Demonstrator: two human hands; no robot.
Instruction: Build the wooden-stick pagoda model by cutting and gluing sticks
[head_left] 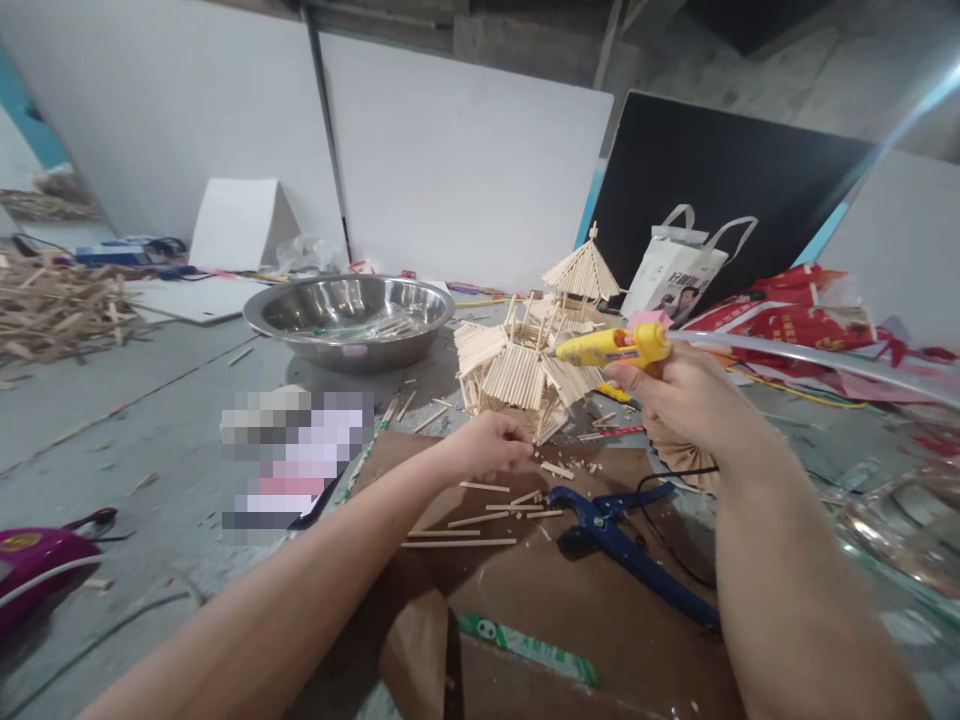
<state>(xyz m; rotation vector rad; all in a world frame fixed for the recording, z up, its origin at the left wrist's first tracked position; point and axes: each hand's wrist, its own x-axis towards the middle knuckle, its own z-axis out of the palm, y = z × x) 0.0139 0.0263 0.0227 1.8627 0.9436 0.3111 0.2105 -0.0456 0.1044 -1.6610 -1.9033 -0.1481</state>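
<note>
My right hand (pixel 679 390) is wrapped round a yellow hot glue gun (pixel 611 347), whose nozzle points left at the roof of a wooden stick model building (pixel 517 370). A long clear glue stick (pixel 810 358) extends from the gun's back to the right. My left hand (pixel 495 445) is closed at the model's lower front edge, its fingertips curled close to the brown board; what they pinch is hidden. The model has slatted roof panels around an open middle, and a pointed stick roof (pixel 585 272) stands behind it.
Blue cutters (pixel 622 555), loose wooden sticks (pixel 457 543) and a green wrapper (pixel 529 648) lie on the brown board (pixel 570 610). A steel basin (pixel 349 350) stands behind left, near a blurred phone (pixel 315 460). A white bag (pixel 671 275) stands behind right; a stick pile (pixel 60 310) lies far left.
</note>
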